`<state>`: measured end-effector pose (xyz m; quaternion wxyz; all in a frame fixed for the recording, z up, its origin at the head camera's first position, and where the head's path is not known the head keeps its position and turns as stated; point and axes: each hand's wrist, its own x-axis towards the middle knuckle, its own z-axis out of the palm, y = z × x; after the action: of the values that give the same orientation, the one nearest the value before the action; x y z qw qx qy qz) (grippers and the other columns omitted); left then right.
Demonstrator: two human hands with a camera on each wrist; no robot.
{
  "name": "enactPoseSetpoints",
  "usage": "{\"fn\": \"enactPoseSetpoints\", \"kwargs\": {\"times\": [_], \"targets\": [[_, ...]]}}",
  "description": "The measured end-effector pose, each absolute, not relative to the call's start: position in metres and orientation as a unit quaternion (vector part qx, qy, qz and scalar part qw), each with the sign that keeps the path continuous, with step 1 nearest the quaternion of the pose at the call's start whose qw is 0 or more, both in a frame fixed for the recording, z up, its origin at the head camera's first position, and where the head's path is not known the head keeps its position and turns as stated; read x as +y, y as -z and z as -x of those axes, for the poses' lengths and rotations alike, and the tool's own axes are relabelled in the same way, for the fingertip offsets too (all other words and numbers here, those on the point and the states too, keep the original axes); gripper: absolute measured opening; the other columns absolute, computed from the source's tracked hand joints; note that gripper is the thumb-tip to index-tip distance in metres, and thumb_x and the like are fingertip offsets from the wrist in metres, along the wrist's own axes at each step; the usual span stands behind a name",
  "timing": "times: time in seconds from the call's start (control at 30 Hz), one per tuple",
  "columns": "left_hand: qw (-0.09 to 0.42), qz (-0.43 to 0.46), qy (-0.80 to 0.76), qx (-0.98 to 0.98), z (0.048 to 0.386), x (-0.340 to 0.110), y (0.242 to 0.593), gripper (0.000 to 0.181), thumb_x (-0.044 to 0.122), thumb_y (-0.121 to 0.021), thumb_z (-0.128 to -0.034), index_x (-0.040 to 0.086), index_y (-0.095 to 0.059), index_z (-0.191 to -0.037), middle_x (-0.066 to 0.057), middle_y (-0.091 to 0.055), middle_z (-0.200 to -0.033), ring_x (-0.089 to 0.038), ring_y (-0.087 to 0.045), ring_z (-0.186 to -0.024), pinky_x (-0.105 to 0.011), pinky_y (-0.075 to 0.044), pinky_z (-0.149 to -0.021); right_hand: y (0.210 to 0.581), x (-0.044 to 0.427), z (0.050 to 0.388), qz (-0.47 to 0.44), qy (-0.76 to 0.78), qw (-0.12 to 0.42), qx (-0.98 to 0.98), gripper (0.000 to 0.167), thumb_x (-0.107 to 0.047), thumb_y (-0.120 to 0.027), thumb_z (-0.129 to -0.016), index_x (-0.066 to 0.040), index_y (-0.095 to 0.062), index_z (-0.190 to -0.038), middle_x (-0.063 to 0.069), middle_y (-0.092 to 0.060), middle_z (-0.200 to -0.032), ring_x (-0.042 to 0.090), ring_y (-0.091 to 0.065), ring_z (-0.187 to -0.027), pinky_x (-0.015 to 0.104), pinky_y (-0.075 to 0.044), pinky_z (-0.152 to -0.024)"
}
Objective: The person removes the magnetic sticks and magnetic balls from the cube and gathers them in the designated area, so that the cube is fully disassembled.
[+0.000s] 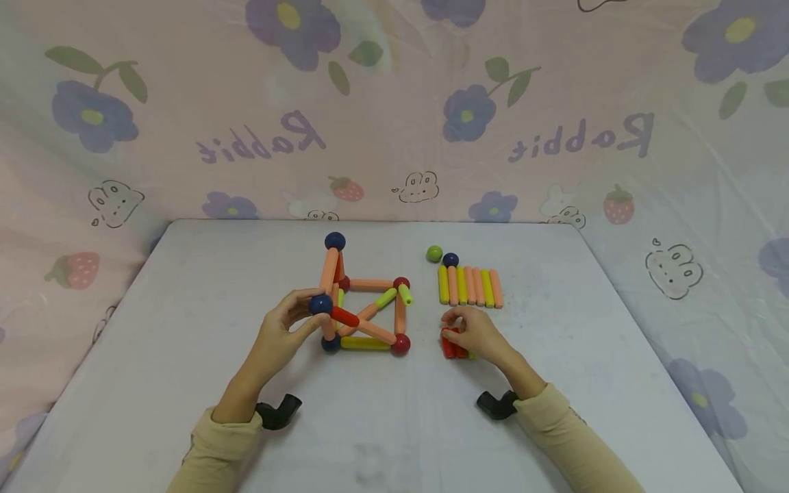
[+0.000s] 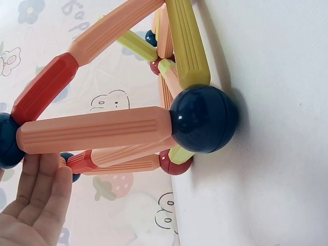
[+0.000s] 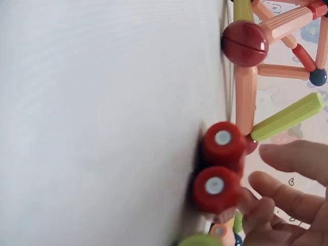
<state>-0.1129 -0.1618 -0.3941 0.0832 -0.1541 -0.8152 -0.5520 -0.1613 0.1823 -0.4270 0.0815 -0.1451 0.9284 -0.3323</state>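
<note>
A frame of rods and balls stands on the table; a yellow rod [image 1: 365,343] joins a blue and a red ball [image 1: 401,344] at its base. My left hand [image 1: 271,346] pinches the raised blue ball [image 1: 321,304] between thumb and fingers, with a red rod [image 1: 344,315] attached to it. In the left wrist view, that hand [image 2: 41,200] is below a pink rod [image 2: 97,129]. My right hand [image 1: 481,337] is over short red rods [image 1: 449,346]. The right wrist view shows its parted fingers [image 3: 294,159] beside two red rod ends [image 3: 215,187]; whether they touch is unclear.
Behind my right hand lies a row of yellow and pink rods [image 1: 471,286], with a green ball [image 1: 434,254] and a blue ball [image 1: 451,260] at its far left end. A patterned cloth [image 1: 382,116] hangs behind the white table [image 1: 394,438].
</note>
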Motion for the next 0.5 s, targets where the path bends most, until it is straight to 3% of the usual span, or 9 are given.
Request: {"fn": "enactPoseSetpoints", "kwargs": {"times": [0.23, 0.5], "targets": [[0.079, 0.148, 0.553, -0.816, 0.113, -0.162, 0.394, 0.042, 0.007, -0.067, -0.0889, -0.001, -0.053, -0.127, -0.02, -0.06, -0.125, 0.018, -0.052, -0.103, 0.001, -0.04, -0.094, 0.417, 0.167, 0.168, 0.154, 0.363, 0.069, 0.916, 0.024, -0.018, -0.065, -0.091, 0.0, -0.066, -0.107, 0.012, -0.066, -0.089, 0.013, -0.053, -0.073, 0.015, -0.044, -0.059], [0.078, 0.148, 0.554, -0.815, 0.113, -0.162, 0.395, 0.042, 0.008, -0.066, -0.0893, -0.001, -0.053, -0.128, -0.02, -0.06, -0.126, 0.018, -0.052, -0.104, 0.001, -0.04, -0.094, 0.405, 0.14, 0.191, 0.059, 0.493, 0.166, 0.852, 0.042, -0.028, -0.053, -0.099, 0.0, -0.054, -0.13, 0.024, -0.068, -0.11, 0.013, -0.058, -0.068, 0.018, -0.051, -0.06]]}}
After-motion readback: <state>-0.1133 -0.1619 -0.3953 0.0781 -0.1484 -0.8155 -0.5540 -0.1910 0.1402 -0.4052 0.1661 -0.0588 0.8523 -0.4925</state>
